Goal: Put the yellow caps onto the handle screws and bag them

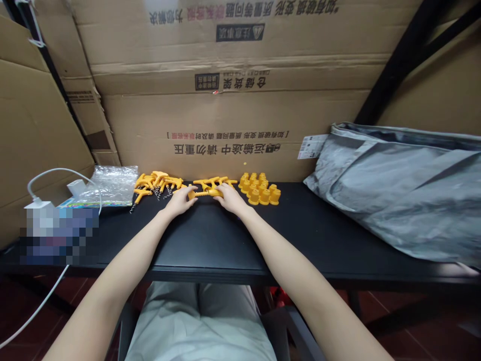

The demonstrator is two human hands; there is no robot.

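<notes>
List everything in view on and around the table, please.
cardboard boxes: several, brown, stacked behind the table
table: one, black, in front
bag: one, grey, table's right end
plastic bag: one, clear, back left
charger: one, white with cable, far left
hooked pieces: a pile, yellow, with chains, left of the hands
loose pieces: a few, yellow, behind the hands
caps: a cluster, yellow, right of the hands
held piece: one, yellow, between both hands
left hand: on the held piece
right hand: on the held piece

Upside-down print on the cardboard boxes [233,125] reads "运输途中 请勿重压", "仓储发货" and "注意事项".
</notes>
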